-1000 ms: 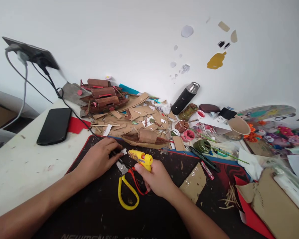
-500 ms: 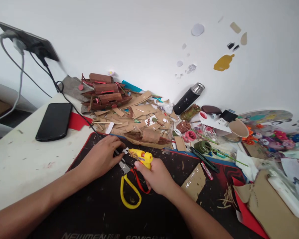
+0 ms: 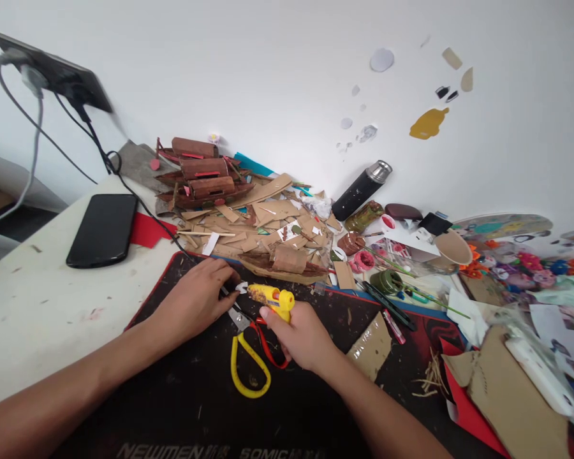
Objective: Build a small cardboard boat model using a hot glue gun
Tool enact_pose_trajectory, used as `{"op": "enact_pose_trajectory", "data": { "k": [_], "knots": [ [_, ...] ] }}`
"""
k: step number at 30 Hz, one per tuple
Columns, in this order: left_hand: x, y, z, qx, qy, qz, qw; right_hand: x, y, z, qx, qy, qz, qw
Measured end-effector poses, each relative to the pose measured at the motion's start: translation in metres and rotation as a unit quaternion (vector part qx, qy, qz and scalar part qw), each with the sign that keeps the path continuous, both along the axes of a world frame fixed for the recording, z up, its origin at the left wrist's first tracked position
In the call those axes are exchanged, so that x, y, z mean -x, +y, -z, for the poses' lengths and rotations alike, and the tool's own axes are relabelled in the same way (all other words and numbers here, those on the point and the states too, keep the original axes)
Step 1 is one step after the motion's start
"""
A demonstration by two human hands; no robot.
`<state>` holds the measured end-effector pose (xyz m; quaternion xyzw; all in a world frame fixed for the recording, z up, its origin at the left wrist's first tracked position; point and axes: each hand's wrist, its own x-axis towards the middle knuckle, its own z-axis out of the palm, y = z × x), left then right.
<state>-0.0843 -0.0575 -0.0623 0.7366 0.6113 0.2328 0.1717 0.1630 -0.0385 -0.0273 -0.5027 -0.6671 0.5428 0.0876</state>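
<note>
Head view now: pink paint [image 3: 362,259] coats an open jar [image 3: 367,268], while over the dark mat [image 3: 182,389] your right hand [image 3: 305,335] wraps the yellow glue gun [image 3: 266,294], long axis running crosswise, nozzle aimed left at a white scrap [image 3: 242,287] by your curled left hand [image 3: 197,296], its grip unclear

Single head-worn view, facing forward and down, close above dark mat [image 3: 182,401], white wall [image 3: 249,76] beyond.

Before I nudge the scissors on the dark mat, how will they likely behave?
The scissors should feel stiff, judging by the metal blades. With the yellow handle and red handle spread, they may pivot when pushed. Their flat shape on the mat suggests sliding rather than rolling.
</note>
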Motion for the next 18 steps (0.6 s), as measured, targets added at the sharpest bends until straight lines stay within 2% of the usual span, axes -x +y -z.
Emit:
{"op": "enact_pose_trajectory", "data": {
  "k": [7, 18],
  "knots": [
    [-0.0011, -0.0011, -0.0018, 0.000, 0.015, 0.003, 1.000, 0.0051, 0.0018, -0.0018, -0.015, -0.006, 0.001, 1.000],
    [-0.0016, -0.0009, 0.0002, -0.008, -0.012, -0.007, 1.000, -0.0012, 0.0025, 0.0014, -0.017, 0.008, 0.008, 1.000]
  ]
}}
